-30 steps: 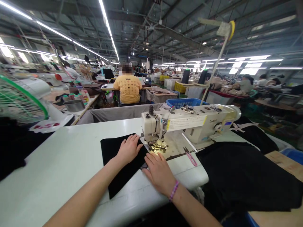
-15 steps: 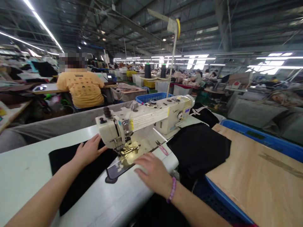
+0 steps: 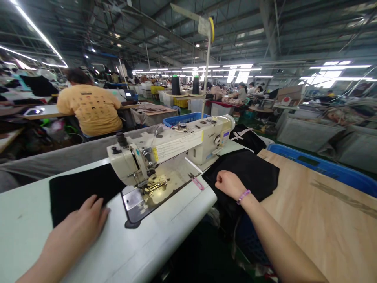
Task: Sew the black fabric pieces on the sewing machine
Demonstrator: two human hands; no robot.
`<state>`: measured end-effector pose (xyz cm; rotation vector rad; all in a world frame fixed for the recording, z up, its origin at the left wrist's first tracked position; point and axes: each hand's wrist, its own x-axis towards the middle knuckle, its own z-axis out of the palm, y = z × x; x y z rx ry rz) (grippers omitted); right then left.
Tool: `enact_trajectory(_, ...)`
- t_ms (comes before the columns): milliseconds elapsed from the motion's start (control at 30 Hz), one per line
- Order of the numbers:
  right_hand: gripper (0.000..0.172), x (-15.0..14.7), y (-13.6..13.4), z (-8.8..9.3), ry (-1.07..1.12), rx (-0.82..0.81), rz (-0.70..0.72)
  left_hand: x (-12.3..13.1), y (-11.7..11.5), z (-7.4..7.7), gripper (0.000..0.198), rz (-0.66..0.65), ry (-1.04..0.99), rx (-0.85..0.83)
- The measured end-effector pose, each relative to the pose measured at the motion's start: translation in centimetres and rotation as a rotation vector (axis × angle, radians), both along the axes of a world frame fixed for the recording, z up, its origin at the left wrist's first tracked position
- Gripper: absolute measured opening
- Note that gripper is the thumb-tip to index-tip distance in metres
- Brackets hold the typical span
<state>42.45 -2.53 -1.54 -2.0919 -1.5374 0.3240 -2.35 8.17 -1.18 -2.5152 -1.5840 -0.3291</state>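
My left hand (image 3: 84,218) lies palm down over the near edge of a black fabric piece (image 3: 85,182) on the table, fingers stretched out. That piece lies flat to the left of a sewing machine (image 3: 173,145). Over at the right, my right hand (image 3: 231,184), with a purple beaded bracelet (image 3: 243,196) at the wrist, has its fingers curled down on a stack of black fabric (image 3: 253,169). Its fingertips are partly hidden and seem to pinch the cloth. Pink thread snips (image 3: 196,182) rest on the machine bed between the hands.
A wooden board (image 3: 318,212) lies across a blue crate (image 3: 324,167) at the right. Behind the machine are another blue basket (image 3: 185,119) and black thread cones (image 3: 176,85). A person in a yellow shirt (image 3: 90,108) sits ahead on the left.
My right hand has moved from the machine's front right onto the black fabric stack and curled. My left hand has drawn back toward me from beside the needle area. The view has shifted slightly.
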Motion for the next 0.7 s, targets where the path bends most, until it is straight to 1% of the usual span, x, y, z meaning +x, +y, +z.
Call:
enact_trajectory(67, 0.024, 0.8, -0.2, -0.4, 0.136, 0.022, -0.014, 0.1, 0.5, 1.0, 0.057, 0.082, 0.054, 0.020)
enact_trajectory(100, 0.025, 1.4, -0.3, -0.6, 0.214, 0.038, -0.027, 0.4, 0.4, 1.4, 0.058, 0.097, 0.042, 0.012)
enact_trajectory(167, 0.025, 2.5, -0.6, -1.0, 0.371, 0.094, -0.075, 1.3, -0.6, 2.0, 0.058, 0.084, -0.001, -0.035)
enact_trajectory(233, 0.025, 3.8, -0.9, -0.8, 0.502, 0.202, -0.164, 2.6, -2.1, 2.2, 0.054, 0.021, -0.029, -0.120)
enact_trajectory(300, 0.026, 5.3, -1.3, 0.0, 0.580, 0.357, -0.285, 3.7, -3.7, 2.2, 0.049, -0.055, -0.044, -0.208)
enact_trajectory(367, 0.030, 6.4, -1.7, 1.6, 0.609, 0.521, -0.394, 4.7, -5.0, 2.0, 0.045, -0.140, -0.073, -0.231)
enact_trajectory(433, 0.031, 6.6, -2.5, 3.6, 0.612, 0.644, -0.433, 5.7, -6.3, 2.1, 0.042, -0.251, -0.139, -0.162)
enact_trajectory(467, 0.027, 6.1, -3.0, 4.6, 0.613, 0.675, -0.414, 6.4, -7.1, 2.3, 0.042, -0.308, -0.188, -0.102)
enact_trajectory(500, 0.024, 5.1, -3.6, 5.5, 0.618, 0.684, -0.371, 7.2, -7.9, 2.6, 0.045, -0.362, -0.240, -0.044)
enact_trajectory(533, 0.021, 3.7, -4.2, 6.3, 0.625, 0.651, -0.288, 8.1, -8.8, 3.1, 0.053, -0.415, -0.289, 0.004)
enact_trajectory(567, 0.020, 1.9, -4.9, 7.0, 0.637, 0.577, -0.168, 9.1, -9.8, 3.6, 0.064, -0.469, -0.340, 0.044)
enact_trajectory(600, 0.019, -0.2, -5.7, 7.5, 0.655, 0.468, -0.023, 10.2, -10.7, 4.2, 0.077, -0.520, -0.383, 0.059)
enact_trajectory(633, 0.014, -2.3, -6.4, 8.0, 0.664, 0.279, 0.205, 11.2, -11.6, 4.9, 0.089, -0.558, -0.426, 0.049)
enact_trajectory(667, 0.010, -4.4, -7.1, 8.4, 0.689, 0.111, 0.406, 12.1, -12.4, 5.6, 0.093, -0.587, -0.481, 0.018)
enact_trajectory(700, 0.010, -6.2, -7.6, 8.7, 0.726, 0.000, 0.536, 12.8, -13.1, 6.3, 0.085, -0.607, -0.547, -0.036)
